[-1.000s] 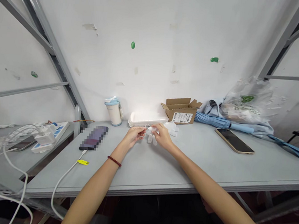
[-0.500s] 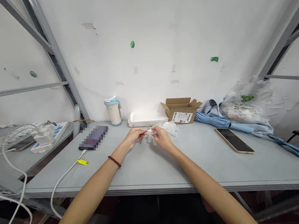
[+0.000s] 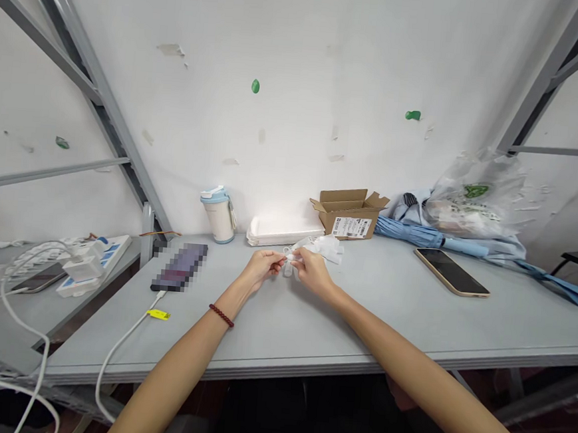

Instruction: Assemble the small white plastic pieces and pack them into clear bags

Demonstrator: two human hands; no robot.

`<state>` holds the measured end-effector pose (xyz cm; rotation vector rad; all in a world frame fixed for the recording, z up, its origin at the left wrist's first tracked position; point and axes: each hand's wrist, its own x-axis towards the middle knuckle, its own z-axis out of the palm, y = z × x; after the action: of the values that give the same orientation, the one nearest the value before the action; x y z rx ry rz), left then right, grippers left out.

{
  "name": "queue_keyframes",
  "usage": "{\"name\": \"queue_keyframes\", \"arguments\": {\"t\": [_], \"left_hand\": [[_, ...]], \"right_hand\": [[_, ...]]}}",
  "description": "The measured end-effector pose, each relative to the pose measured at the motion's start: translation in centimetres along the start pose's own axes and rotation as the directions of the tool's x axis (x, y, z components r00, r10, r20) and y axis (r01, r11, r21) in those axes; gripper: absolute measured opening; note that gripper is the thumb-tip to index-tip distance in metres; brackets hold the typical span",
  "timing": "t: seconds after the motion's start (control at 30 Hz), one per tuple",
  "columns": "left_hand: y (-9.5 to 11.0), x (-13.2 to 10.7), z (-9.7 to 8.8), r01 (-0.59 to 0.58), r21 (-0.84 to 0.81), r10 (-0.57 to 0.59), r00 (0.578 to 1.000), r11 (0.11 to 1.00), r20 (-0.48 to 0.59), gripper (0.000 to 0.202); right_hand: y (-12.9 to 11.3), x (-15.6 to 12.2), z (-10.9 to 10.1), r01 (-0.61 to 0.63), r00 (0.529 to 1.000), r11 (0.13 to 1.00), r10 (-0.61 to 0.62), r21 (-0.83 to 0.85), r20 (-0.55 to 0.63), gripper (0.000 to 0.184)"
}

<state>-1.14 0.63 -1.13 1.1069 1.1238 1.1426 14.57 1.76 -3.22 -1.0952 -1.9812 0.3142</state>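
Observation:
Over the middle of the grey table, my left hand point(image 3: 264, 266) is closed in a pinch on the end of a thin white loop point(image 3: 287, 249). Close beside it, my right hand point(image 3: 311, 269) pinches a small white piece point(image 3: 290, 257) joined to the loop, with another white strip hanging below the fingers. Fingertips of both hands nearly meet, and they partly cover these small parts. Behind my right hand lies a heap of white, translucent strips point(image 3: 332, 248).
Behind stand a cream cup with a blue lid point(image 3: 217, 216), a white tray-like stack point(image 3: 282, 231) and an open cardboard box point(image 3: 350, 214). A phone on a cable point(image 3: 181, 267) lies left, another phone point(image 3: 451, 272) right. A blue umbrella point(image 3: 410, 231) and plastic bag point(image 3: 475, 198) rest behind.
Both hands have shifted only slightly, the fingertips now a little closer together around the white loop. The view has moved slightly; other things stay in place.

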Motion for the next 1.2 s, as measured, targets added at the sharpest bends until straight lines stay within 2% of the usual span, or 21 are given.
{"name": "queue_keyframes", "arguments": {"t": [0.5,0.67,0.73,0.8,0.87,1.0,1.2], "left_hand": [[-0.2,0.0,0.0,-0.01,-0.007,0.01,0.999,1.0,0.035,0.02],[0.4,0.4,-0.7,-0.015,0.05,0.013,0.999,0.999,0.039,0.019],[0.9,0.8,-1.3,-0.025,0.063,0.023,0.999,0.998,0.028,0.018],[1.3,1.2,-2.0,-0.036,0.047,0.037,0.999,0.998,-0.018,0.018],[1.5,1.6,-2.7,-0.034,0.025,0.037,0.992,0.999,-0.119,0.017],[1.0,2.4,-4.1,-0.015,0.023,0.022,0.935,1.0,-0.355,0.013],[0.1,3.1,-4.8,0.014,0.037,0.004,0.894,0.999,-0.448,0.01]], "right_hand": [[0.4,-0.1,0.0,0.043,0.999,0.999,-0.043,0.023,-0.006,0.011],[0.5,0.2,0.5,0.045,0.999,0.998,-0.045,0.044,0.019,0.014],[0.3,0.6,0.7,0.081,0.997,0.997,-0.081,0.006,0.017,0.017],[0.2,0.9,0.6,0.136,0.991,0.987,-0.137,-0.087,-0.001,0.021],[0.1,1.0,0.3,0.169,0.985,0.966,-0.175,-0.195,-0.011,0.028],[0.2,0.9,-0.4,0.188,0.982,0.921,-0.179,-0.342,0.059,0.037],[0.2,0.8,-0.3,0.281,0.952,0.864,-0.197,-0.418,0.234,0.045]]}}
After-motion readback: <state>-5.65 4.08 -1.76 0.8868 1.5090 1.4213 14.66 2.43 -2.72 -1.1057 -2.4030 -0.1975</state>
